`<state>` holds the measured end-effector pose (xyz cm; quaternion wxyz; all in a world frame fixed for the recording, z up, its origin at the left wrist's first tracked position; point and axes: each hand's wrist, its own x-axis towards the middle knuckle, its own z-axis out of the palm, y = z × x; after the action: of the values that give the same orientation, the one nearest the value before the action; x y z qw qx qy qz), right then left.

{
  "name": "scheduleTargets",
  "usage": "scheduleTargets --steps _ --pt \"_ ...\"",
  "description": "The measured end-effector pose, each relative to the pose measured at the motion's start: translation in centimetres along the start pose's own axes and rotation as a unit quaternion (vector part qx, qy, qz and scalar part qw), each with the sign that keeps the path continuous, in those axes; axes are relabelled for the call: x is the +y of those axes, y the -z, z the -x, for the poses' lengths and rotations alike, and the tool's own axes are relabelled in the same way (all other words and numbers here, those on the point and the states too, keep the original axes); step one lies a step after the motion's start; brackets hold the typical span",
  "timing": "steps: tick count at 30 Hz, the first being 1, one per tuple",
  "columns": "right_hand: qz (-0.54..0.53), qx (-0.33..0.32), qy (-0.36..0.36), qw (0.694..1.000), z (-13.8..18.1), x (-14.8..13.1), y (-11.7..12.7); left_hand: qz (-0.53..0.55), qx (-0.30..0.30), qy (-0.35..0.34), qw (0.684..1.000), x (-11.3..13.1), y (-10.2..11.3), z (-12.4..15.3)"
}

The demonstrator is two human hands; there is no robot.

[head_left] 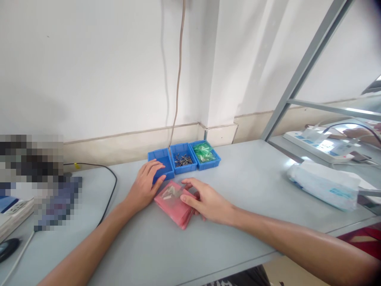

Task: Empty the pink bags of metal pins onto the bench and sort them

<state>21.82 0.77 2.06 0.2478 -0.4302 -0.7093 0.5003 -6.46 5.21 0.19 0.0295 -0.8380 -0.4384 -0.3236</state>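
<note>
My left hand [145, 182] rests at the near left corner of a blue plastic bin [168, 172]. Its fingers are spread over the bin's edge, and its thumb points toward the front wall. My right hand [210, 200] is closed on the right edge of a stack of pink plastic bags [175, 208], thumb on top and fingers partly hidden behind. Through the top bag's clear area show small pale pieces. A middle blue bin [193, 165] holds many small metal screw-like parts [183, 160]. In the right blue bin [216, 162] lie green plastic bags [204, 151].
A wall stands behind the grey table [139, 250]. On the right are a soft white-blue packet [324, 184], a power strip [315, 147] and a metal frame [300, 79]. At left lie a black cable [114, 186], a mouse [8, 249] and a blurred-out area.
</note>
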Motion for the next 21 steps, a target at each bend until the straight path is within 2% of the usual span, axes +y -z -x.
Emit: scheduleTargets --steps 3,6,9,14,16,19,21 --pt "0.109 0.082 0.041 0.990 0.0 -0.3 0.4 -0.005 0.013 0.019 1.000 0.2 0.1 0.0" --pt "0.152 0.099 0.042 0.983 0.2 -0.7 0.7 -0.004 0.026 0.038 0.999 0.4 0.3 -0.1" --pt "0.140 0.061 0.058 0.987 0.6 -0.9 0.6 0.041 0.033 0.075 0.996 0.9 0.6 -0.3" --pt "0.154 -0.069 0.172 0.971 1.3 -0.7 0.5 0.184 0.031 0.192 0.964 2.1 1.9 -1.2" --pt "0.165 -0.090 0.200 0.962 1.2 -0.5 0.7 0.195 0.031 0.216 0.956 2.6 2.4 -1.5" --pt "0.189 -0.065 0.221 0.955 0.8 0.1 1.1 0.154 0.019 0.204 0.966 3.5 3.0 -1.7" --pt "0.203 -0.018 0.221 0.954 0.3 0.5 1.3 0.122 0.026 0.131 0.984 4.7 3.6 -1.6"
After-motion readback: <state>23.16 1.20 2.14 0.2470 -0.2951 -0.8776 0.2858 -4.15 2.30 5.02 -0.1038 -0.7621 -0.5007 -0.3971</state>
